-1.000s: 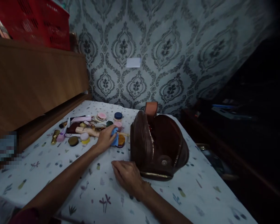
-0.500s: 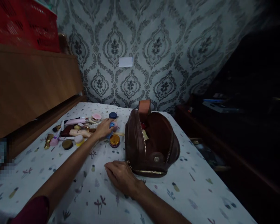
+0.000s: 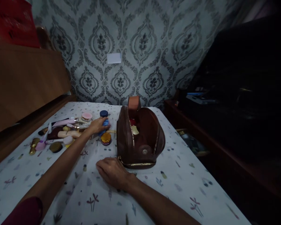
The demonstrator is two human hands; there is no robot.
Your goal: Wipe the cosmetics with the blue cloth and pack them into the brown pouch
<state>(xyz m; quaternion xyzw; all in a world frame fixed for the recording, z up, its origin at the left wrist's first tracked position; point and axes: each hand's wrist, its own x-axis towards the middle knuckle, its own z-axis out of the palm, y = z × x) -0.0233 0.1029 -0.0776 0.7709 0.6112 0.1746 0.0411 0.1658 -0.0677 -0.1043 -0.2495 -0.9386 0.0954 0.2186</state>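
Observation:
My left hand (image 3: 97, 125) reaches into the group of cosmetics with its fingers curled on a small blue item (image 3: 105, 123), whose kind I cannot make out. A round dark-blue-lidded jar (image 3: 104, 113) is just beyond these fingers, and a jar with a gold lid (image 3: 106, 138) stands nearer to me. My right hand (image 3: 112, 170) rests closed on the cloth, beside the front corner of a brown toiletry bag (image 3: 140, 153). The bag stands upright, unzipped and gaping. Inside it a red thing and a pale gold thing (image 3: 135, 130) show.
Tubes, brushes and jars lie left of my left hand, among them a beige tube (image 3: 69, 134), a pink-topped compact (image 3: 86, 116) and a dark round lid (image 3: 55, 147). A wooden cabinet (image 3: 25, 84) borders the left side. The patterned wall (image 3: 142, 56) stands behind.
The view has swung to the right, so everything sits further left in the picture. My left hand stays at the blue item, and my right hand stays by the bag.

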